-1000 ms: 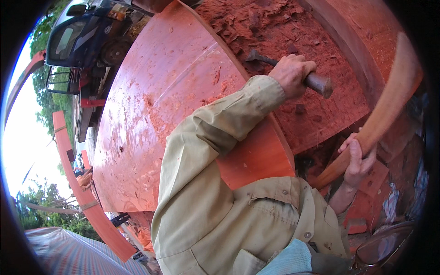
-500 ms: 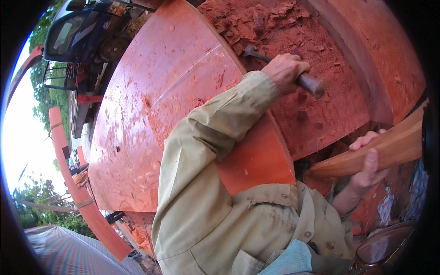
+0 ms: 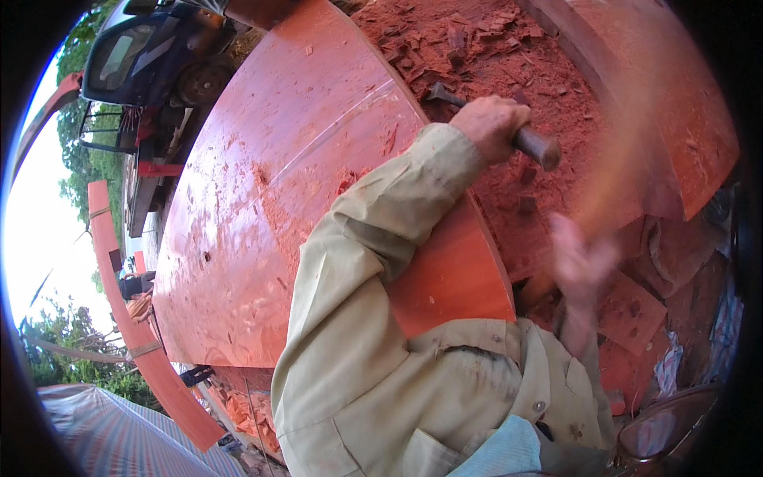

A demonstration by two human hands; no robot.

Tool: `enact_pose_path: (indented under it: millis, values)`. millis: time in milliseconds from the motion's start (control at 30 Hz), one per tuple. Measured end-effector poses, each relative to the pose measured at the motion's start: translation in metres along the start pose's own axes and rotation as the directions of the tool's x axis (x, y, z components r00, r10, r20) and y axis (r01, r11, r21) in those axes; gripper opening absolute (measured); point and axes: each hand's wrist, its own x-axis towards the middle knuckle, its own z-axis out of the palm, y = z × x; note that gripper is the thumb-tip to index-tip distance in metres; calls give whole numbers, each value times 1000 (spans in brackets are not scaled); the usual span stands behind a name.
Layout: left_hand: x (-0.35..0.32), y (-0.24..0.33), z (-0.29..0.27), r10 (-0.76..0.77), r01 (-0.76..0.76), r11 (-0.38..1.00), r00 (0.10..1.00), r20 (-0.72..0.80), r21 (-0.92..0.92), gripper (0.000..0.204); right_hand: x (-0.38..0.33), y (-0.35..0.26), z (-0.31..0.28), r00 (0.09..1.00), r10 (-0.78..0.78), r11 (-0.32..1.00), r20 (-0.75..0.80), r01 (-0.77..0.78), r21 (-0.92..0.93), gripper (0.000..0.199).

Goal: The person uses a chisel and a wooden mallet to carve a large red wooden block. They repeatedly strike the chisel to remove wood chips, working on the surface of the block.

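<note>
My left hand (image 3: 491, 127) is closed around a chisel (image 3: 542, 149). Its dark metal blade sticks out on the far left side of the fist, and the rounded wooden butt shows on the right. The chisel lies above a hollowed, chip-covered part of the red wood (image 3: 509, 187). My right hand (image 3: 582, 258), smeared by motion, grips a long wooden club (image 3: 610, 179) that stands raised and slanted, its upper part a blur. The club is right of the chisel's butt and apart from it. The left forearm crosses a smooth red wood panel (image 3: 230, 230).
Loose red chips (image 3: 457, 44) cover the hollow's far end. A thick curved wall of wood (image 3: 699, 143) rises at the right. A curved red beam (image 3: 119, 294) stands at the left, near a striped sheet (image 3: 119, 429). A dark truck (image 3: 135, 60) is parked at the far left.
My right hand has moved left and up, swinging the club from lying low at the right to a steep slant. The left hand and chisel have hardly moved.
</note>
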Motion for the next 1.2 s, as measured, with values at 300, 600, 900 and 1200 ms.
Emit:
enact_pose_path:
  millis: [300,600,900,1200]
  values:
    - [2,-6,10,22,-21,999,998,-56,25,21,-1,-36,-13,971,84,995,-224,-70,67,23]
    - [4,-8,2,-25,30,997,997,-69,73,19,17,-23,-4,999,10,970,-35,-18,-242,38]
    - [19,-24,-15,73,-79,996,989,-131,-42,34,36,14,13,983,126,961,130,-88,-262,47]
    - [45,-18,-83,10,-163,947,876,-481,-276,25,-11,25,-46,946,321,947,-45,-322,-13,44]
